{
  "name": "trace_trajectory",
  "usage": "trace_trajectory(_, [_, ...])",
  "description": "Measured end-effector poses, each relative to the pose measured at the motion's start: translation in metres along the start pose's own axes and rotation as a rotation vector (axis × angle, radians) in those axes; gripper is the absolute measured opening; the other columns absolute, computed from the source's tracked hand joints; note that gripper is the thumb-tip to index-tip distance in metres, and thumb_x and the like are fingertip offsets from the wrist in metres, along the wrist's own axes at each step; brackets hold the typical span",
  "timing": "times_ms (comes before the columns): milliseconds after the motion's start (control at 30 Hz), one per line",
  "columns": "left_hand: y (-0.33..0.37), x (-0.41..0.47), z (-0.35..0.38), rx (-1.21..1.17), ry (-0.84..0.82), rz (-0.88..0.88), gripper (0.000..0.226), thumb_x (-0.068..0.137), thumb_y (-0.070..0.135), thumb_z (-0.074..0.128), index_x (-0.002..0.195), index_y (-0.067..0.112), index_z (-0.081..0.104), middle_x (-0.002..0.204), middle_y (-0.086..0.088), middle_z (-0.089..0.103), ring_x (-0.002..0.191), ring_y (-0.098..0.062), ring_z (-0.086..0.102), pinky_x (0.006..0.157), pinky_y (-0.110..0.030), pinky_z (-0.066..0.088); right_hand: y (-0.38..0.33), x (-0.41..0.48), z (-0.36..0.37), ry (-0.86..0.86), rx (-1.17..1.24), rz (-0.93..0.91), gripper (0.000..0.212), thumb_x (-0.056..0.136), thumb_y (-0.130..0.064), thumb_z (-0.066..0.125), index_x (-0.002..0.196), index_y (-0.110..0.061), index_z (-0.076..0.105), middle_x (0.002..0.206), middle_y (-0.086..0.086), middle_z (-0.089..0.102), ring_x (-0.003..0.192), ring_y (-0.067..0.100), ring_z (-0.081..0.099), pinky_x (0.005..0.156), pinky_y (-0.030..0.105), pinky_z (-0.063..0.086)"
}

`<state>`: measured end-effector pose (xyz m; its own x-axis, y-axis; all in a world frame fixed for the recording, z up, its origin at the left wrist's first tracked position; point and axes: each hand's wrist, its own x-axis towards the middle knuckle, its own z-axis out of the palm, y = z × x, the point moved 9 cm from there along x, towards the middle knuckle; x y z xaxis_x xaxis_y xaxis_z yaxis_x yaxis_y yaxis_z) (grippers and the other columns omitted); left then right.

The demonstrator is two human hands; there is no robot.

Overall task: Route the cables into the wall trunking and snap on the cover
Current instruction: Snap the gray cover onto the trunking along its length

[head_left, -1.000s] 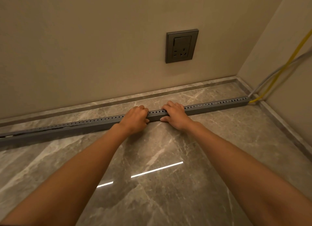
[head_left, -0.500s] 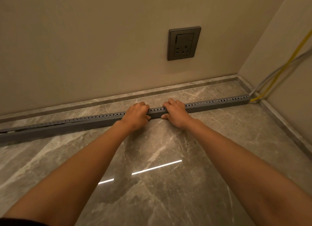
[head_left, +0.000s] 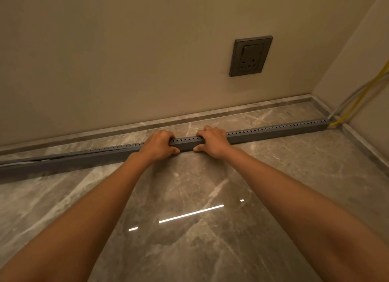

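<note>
A long grey trunking (head_left: pixel 273 132) with a row of small holes along its top lies on the marble floor, running from the left edge to the right corner. My left hand (head_left: pixel 157 145) and my right hand (head_left: pixel 212 141) both grip it near the middle, fingers over the top and thumbs on the front face, a short gap between them. At the far left the cover (head_left: pixel 31 161) sits slightly lifted, with a pale strip showing in the gap. A yellow cable (head_left: pixel 357 100) and grey cables (head_left: pixel 347 102) come down the right wall and enter the trunking's right end.
A dark grey wall socket (head_left: pixel 250 56) is on the beige wall above the trunking. A stone skirting (head_left: pixel 189 118) runs along both walls, meeting at the right corner. Glossy marble floor (head_left: pixel 189 197) stretches toward me between my forearms.
The view has shifted slightly, so the socket and trunking sit higher and more to the right. Both hands keep their grip on the trunking at about the same spot.
</note>
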<state>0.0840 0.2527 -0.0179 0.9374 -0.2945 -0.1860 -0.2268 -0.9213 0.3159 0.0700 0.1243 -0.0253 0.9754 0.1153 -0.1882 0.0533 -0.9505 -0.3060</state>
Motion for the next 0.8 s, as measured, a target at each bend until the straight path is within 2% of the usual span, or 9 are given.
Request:
trace_trajectory(200, [-0.002, -0.003, 0.001, 0.107, -0.013, 0.058, 0.037, 0.084, 0.028, 0.066, 0.113, 0.007, 0.058, 0.117, -0.015, 0.060, 0.106, -0.030, 0.055, 0.087, -0.039, 0.046, -0.022, 0.004, 0.009, 0.012, 0.010, -0.010, 0.044, 0.086, -0.035, 0.063, 0.124, -0.014, 0.055, 0.130, 0.010, 0.050, 0.124, 0.031, 0.044, 0.107, 0.043, 0.029])
trace_trajectory(400, [0.007, -0.008, 0.004, 0.217, 0.052, 0.151, 0.036, 0.089, 0.025, 0.058, 0.119, 0.004, 0.053, 0.121, -0.015, 0.056, 0.109, -0.031, 0.053, 0.090, -0.038, 0.044, -0.027, 0.002, 0.010, 0.051, -0.051, -0.013, 0.041, 0.088, -0.031, 0.061, 0.122, -0.011, 0.054, 0.129, 0.009, 0.050, 0.120, 0.029, 0.044, 0.104, 0.042, 0.033])
trace_trajectory(667, [0.012, -0.010, 0.002, 0.246, 0.095, 0.180, 0.033, 0.089, 0.024, 0.057, 0.114, 0.003, 0.061, 0.112, -0.016, 0.061, 0.100, -0.032, 0.058, 0.081, -0.038, 0.047, -0.030, -0.002, 0.008, 0.079, -0.108, -0.029, 0.039, 0.089, -0.028, 0.060, 0.124, -0.013, 0.053, 0.127, 0.010, 0.051, 0.118, 0.030, 0.045, 0.100, 0.041, 0.036])
trace_trajectory(800, [0.006, -0.009, 0.000, 0.159, 0.083, 0.178, 0.034, 0.087, 0.024, 0.061, 0.114, 0.004, 0.061, 0.112, -0.017, 0.061, 0.102, -0.032, 0.057, 0.083, -0.038, 0.046, -0.029, -0.001, 0.007, 0.049, -0.061, -0.004, 0.040, 0.087, -0.029, 0.063, 0.123, -0.014, 0.056, 0.124, 0.010, 0.053, 0.117, 0.030, 0.047, 0.100, 0.040, 0.036])
